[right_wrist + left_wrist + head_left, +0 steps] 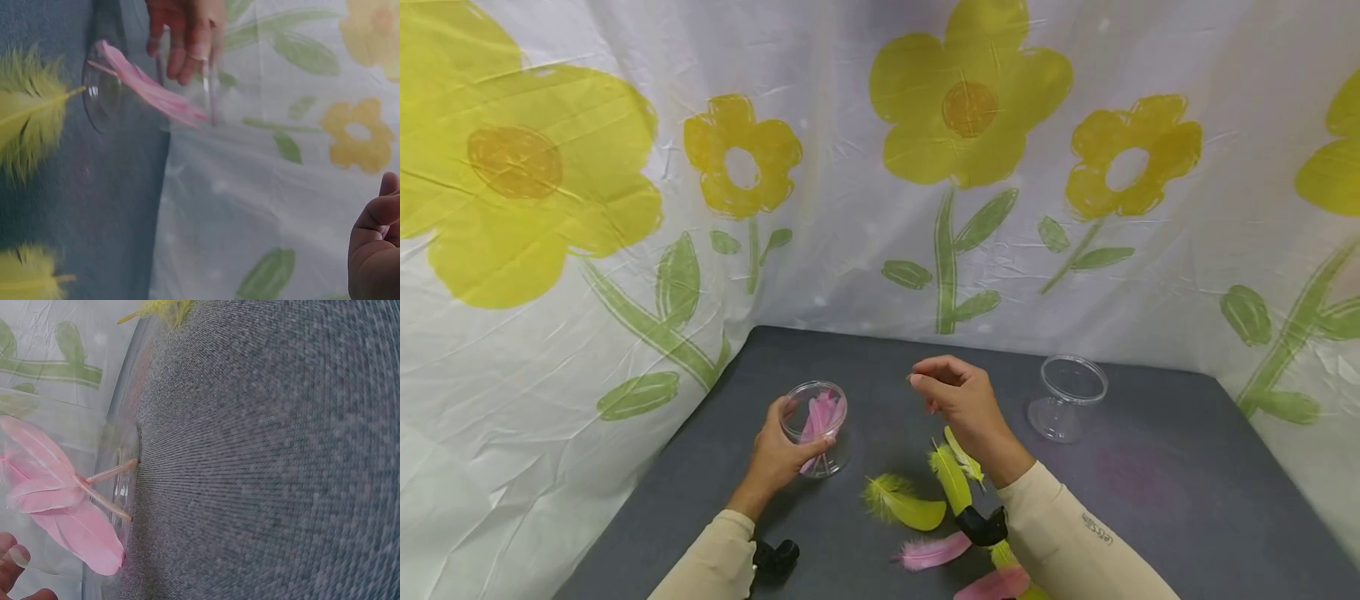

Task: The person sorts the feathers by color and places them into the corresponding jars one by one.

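Note:
My left hand (786, 446) grips a clear stemmed cup (814, 386) around its bowl, thumb across the near side. Several pink feathers (822, 417) stand inside; the left wrist view shows the pink feathers (78, 534) crossing, quills down toward the base. To the right of the cup, my right hand (958, 396) hovers over the table with loosely curled fingers, thumb and index tips close together. Nothing shows in the right hand (378, 240) in its own wrist view. Below it lie a curled yellow feather (913, 510) and another yellow feather (952, 479).
A second clear stemmed cup (1063, 400) stands at the back right of the dark table (1150, 533). Toward the front lie a pink feather (936, 551) and another pink feather (992, 585), partly behind the right sleeve. A flower-printed white curtain (842, 208) encloses the table.

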Available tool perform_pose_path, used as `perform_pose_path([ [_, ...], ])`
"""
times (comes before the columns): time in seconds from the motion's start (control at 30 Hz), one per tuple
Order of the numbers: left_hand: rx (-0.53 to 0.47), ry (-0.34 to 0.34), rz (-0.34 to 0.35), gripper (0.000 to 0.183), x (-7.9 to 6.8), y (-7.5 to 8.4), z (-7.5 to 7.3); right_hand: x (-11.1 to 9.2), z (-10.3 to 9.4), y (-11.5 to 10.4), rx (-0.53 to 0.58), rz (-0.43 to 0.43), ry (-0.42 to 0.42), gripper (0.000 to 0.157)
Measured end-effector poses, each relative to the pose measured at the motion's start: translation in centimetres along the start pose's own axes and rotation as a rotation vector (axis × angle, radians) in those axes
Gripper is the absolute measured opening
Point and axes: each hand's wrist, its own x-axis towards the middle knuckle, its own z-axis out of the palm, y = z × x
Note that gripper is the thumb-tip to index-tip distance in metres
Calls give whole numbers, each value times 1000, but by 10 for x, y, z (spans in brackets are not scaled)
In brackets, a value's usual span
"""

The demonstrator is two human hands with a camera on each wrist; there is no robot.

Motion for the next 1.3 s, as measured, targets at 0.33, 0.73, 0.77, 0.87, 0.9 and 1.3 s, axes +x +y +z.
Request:
perform_pose_path([
  [0.33, -4, 4, -18, 100, 1, 0, -3, -18, -32, -30, 71, -95, 51, 12],
  [0.73, -1, -11, -22, 102, 1, -3, -2, -38, -59, -33, 92, -99, 127, 12],
  [0.77, -1, -10, -22, 102, 1, -3, -2, -40, -61, -32, 88, -101, 131, 12],
  [0.87, -6, -9, -25, 102, 0, -3, -2, -48, -67, -30, 84, -111, 140, 11],
  [0.9, -9, -9, -25, 102, 0, -3, -2, -50, -70, -30, 80, -111, 143, 12],
  [1.3, -11, -11, -12, 101, -1, -3, 0, -83, -98, -14, 112, -44, 227, 12],
])
